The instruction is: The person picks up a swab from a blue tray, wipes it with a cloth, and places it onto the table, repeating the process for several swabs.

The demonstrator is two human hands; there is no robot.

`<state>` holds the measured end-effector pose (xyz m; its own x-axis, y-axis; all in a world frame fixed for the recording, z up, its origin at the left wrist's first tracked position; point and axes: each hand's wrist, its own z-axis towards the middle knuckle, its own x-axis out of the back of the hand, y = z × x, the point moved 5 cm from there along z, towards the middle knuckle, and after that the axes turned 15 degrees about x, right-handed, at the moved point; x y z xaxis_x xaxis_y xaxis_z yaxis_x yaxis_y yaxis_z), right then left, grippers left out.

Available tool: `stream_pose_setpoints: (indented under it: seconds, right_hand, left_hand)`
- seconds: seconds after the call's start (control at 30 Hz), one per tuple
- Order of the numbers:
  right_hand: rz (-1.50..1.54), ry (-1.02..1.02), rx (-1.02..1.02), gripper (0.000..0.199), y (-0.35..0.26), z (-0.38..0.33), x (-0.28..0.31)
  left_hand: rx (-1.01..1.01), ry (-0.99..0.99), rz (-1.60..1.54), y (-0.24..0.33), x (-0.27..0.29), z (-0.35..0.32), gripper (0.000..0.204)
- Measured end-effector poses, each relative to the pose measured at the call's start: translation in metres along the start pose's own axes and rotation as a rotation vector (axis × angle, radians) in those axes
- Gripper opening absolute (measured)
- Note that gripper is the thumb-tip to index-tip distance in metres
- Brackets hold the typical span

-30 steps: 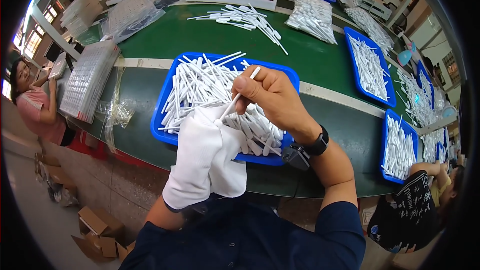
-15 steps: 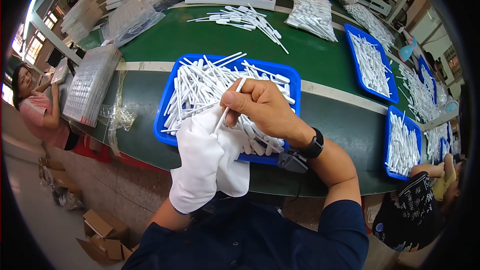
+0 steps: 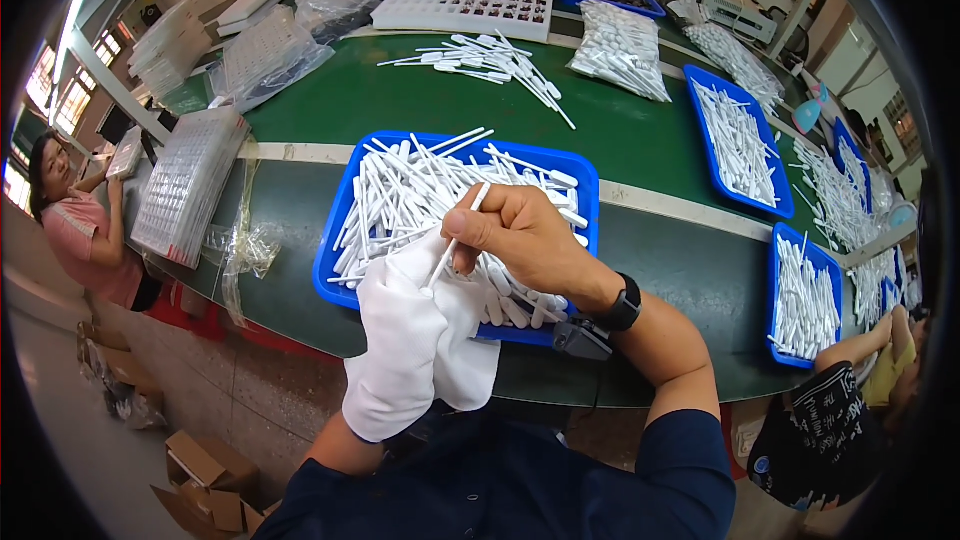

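In front of me is a blue tray [image 3: 535, 336] heaped with slim white plastic sticks, each with a thicker end. My right hand [image 3: 515, 235] pinches one white plastic stick [image 3: 441, 266] between thumb and fingers, above the tray's near part. The stick slants down, and its lower end meets a white cloth [image 3: 395, 340]. That cloth drapes over my left hand [image 3: 347, 448], which is closed in it; its fingers are hidden beneath the folds. A dark watch [image 3: 625, 305] is on my right wrist.
Loose sticks [image 3: 500, 65] lie on the green table beyond the tray, near a white foam tray [image 3: 465, 8] and a filled bag [image 3: 618, 50]. More blue trays [image 3: 790, 202] stand at right. A person [image 3: 90, 240] sits at left beside clear plastic trays [image 3: 190, 190]; another's arm [image 3: 860, 345] shows at right.
The whole scene sits slightly lower in the picture. Both hands keep nearly the same pose, with the stick still against the cloth.
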<state>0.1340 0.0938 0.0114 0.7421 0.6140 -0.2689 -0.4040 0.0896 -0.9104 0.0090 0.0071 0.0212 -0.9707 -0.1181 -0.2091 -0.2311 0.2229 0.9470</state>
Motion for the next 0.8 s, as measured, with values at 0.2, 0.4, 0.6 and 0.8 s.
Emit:
stream_pose_setpoints:
  seconds: [0.2, 0.4, 0.6, 0.8]
  right_hand:
    - [-0.004, 0.042, 0.017, 0.016, 0.002, 0.005, 0.005]
    - [-0.176, 0.038, 0.084, 0.012, -0.010, 0.000, 0.000]
    - [-0.421, -0.270, 0.312, 0.009, -0.030, -0.006, -0.029]
    - [-0.349, -0.091, 0.237, 0.016, -0.011, 0.003, -0.003]
  left_hand:
    - [0.185, -0.081, -0.133, -0.014, 0.015, -0.004, 0.044]
    - [-0.052, 0.084, -0.023, -0.002, 0.035, -0.012, 0.039]
    - [-0.293, 0.062, 0.251, 0.036, 0.047, -0.034, 0.032]
    - [0.213, -0.053, -0.180, 0.002, 0.085, 0.005, 0.035]
